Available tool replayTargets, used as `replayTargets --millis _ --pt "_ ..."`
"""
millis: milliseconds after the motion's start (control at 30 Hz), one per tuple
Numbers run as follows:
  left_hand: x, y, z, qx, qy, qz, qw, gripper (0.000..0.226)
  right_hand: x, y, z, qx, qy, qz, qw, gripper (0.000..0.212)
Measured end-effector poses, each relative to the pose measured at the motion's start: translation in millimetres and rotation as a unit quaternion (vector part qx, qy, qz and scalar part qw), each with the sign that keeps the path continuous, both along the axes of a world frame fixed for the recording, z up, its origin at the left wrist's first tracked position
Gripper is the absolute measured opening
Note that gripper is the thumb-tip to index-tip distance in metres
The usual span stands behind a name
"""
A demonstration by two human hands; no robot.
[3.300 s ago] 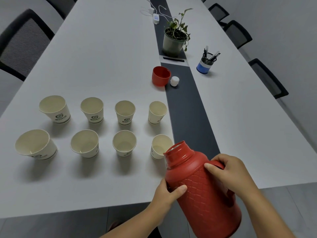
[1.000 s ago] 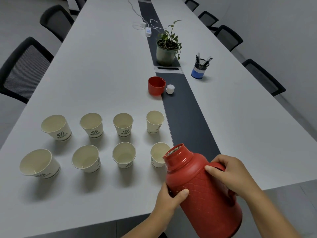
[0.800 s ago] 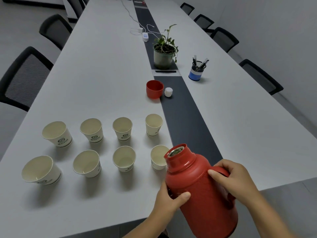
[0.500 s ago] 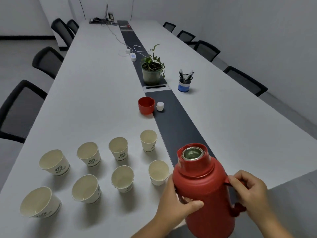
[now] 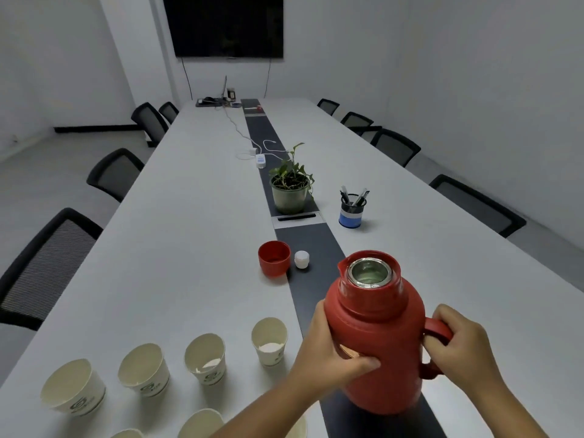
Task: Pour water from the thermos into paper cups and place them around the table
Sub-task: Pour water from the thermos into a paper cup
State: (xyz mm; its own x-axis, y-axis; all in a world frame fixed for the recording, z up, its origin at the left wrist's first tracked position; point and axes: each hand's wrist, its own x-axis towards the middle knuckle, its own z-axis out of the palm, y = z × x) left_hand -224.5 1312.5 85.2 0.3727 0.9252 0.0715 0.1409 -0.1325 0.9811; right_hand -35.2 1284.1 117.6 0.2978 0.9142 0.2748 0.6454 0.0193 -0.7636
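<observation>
Hands clamp the upright, open-mouthed red plastic thermos (image 5: pixel 376 336): left hand (image 5: pixel 328 355) round its body, right hand (image 5: pixel 458 346) on its handle. White paper cups (image 5: pixel 205 361) stand just left of it; its red lid (image 5: pixel 274 258) lies beyond.

I count seven paper cups (image 5: pixel 269 340), one thermos (image 5: pixel 379 336), one red lid (image 5: pixel 274 258), one plant (image 5: pixel 290 188)

Office meeting room — long conference table (image 5: pixel 196 216), mesh chairs (image 5: pixel 41 267), wall screen (image 5: pixel 226 25).

White walls (image 5: pixel 474 58), dark screen (image 5: pixel 227 25), long white table (image 5: pixel 189 216), black mesh chairs (image 5: pixel 47 257).
</observation>
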Motion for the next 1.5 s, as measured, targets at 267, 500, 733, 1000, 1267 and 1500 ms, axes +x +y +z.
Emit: replayTargets --millis 267,500,733,1000,1267,1500 --pt "-32.9 90.9 25.1 0.038 0.002 0.136 0.990 0.089 -28.4 136.5 -3.9 0.066 0.057 0.114 0.990 0.044" --pt "-107.9 147.9 18.3 0.019 0.066 0.220 0.973 0.080 -110.3 220.2 -29.7 0.042 0.109 0.218 0.969 0.037" --pt "-176.5 178.8 -22.9 -0.048 0.104 0.236 0.965 0.080 -185.0 252.1 -91.8 -0.013 0.143 0.244 0.959 0.022" --pt "-201.7 197.0 -65.5 -0.072 0.089 0.234 0.965 0.089 -211.1 272.7 -131.1 -0.016 0.139 0.228 0.964 0.017" --pt "-209.3 200.0 -73.8 -0.082 0.086 0.232 0.965 0.088 -211.0 280.6 -125.4 -0.057 0.039 0.298 0.952 0.006" --pt "-197.8 145.8 -56.7 -0.107 0.071 0.320 0.939 0.091 -145.7 217.4 -109.4 -0.136 0.028 0.215 0.967 0.041"
